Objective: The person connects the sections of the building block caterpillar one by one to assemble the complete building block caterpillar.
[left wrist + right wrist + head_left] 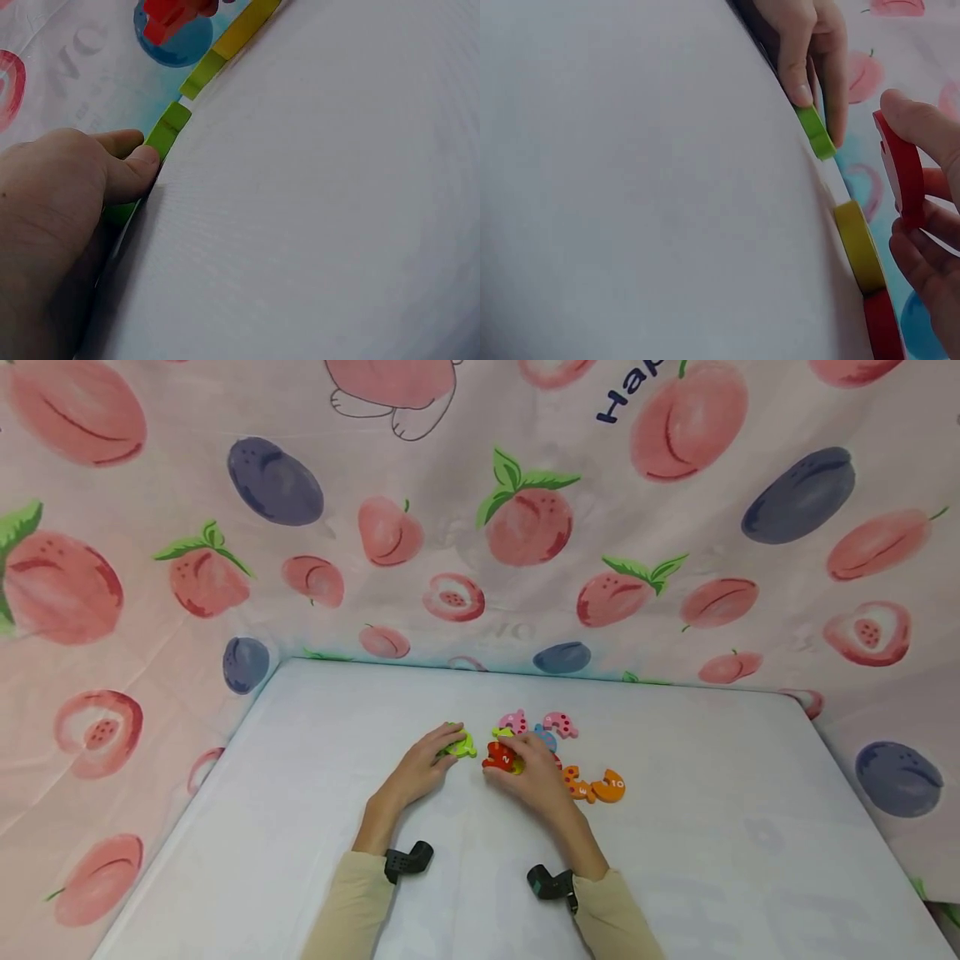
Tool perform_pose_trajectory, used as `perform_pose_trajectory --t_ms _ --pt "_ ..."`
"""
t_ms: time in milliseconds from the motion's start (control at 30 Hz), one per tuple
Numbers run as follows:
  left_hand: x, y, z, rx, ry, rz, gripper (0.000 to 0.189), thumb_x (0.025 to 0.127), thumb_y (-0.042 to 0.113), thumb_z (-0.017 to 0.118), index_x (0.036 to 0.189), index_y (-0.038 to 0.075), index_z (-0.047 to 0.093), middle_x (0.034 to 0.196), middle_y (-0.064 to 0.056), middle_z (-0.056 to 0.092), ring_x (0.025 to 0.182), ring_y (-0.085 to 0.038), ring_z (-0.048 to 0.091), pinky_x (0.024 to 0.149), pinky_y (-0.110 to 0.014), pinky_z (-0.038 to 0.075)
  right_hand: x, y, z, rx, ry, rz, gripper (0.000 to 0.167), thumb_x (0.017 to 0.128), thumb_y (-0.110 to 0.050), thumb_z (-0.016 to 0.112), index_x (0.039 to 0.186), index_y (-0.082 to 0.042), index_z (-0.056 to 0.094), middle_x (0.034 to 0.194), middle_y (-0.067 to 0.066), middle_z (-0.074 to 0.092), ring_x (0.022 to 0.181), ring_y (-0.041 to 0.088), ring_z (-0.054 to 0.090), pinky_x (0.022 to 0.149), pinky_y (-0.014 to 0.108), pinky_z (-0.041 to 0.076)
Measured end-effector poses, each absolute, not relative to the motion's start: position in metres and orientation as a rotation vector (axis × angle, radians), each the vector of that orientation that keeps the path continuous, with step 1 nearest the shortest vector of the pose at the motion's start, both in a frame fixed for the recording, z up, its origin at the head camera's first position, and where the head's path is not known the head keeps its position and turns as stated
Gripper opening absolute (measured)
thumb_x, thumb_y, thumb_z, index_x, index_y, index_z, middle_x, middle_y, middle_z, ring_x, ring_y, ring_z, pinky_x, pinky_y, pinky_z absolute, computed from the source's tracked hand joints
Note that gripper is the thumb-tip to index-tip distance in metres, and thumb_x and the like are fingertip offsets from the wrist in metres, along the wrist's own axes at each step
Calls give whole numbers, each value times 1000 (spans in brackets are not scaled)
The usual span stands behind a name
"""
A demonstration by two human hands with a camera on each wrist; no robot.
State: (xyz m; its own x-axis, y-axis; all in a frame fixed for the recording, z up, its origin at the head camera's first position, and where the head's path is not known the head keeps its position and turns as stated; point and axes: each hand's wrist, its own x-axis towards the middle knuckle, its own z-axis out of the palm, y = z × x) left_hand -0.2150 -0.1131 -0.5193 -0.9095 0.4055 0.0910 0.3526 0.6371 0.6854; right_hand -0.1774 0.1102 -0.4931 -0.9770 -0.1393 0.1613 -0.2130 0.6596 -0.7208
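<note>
My left hand (pixel 418 766) pinches a green puzzle piece (pixel 466 745) between thumb and fingers, low at the tabletop. In the left wrist view, the thumb lies along the edge of this green piece (pixel 169 126). My right hand (pixel 542 779) holds a red number puzzle piece (pixel 498 757) marked 2. The right wrist view has that red piece (pixel 904 169) raised off the table, pinched by its edges. Below it lie a yellow piece (pixel 860 247) and another red piece (pixel 883 326). A second green piece (pixel 202 75) sits beside the yellow one, partly hidden in the head view.
Two pink pieces (pixel 559 724) and a blue piece (pixel 546 740) lie beyond my right hand. To its right are two orange pieces, one marked 10 (pixel 609 786). The white table (pixel 315 718) meets a fruit-printed cloth (pixel 420 468) at its back and sides.
</note>
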Motion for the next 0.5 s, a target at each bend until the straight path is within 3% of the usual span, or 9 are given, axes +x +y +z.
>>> perform_pose_trajectory --t_ms 500 --pt "-214 -113 -519 688 2806 1167 40 98 16 56 138 14 55 152 1 44 147 -23 31 119 -49 28 -185 81 -503 206 -2751 1110 55 78 -40 79 122 -9 65 119 13 58 110 27 54 92 47 52"
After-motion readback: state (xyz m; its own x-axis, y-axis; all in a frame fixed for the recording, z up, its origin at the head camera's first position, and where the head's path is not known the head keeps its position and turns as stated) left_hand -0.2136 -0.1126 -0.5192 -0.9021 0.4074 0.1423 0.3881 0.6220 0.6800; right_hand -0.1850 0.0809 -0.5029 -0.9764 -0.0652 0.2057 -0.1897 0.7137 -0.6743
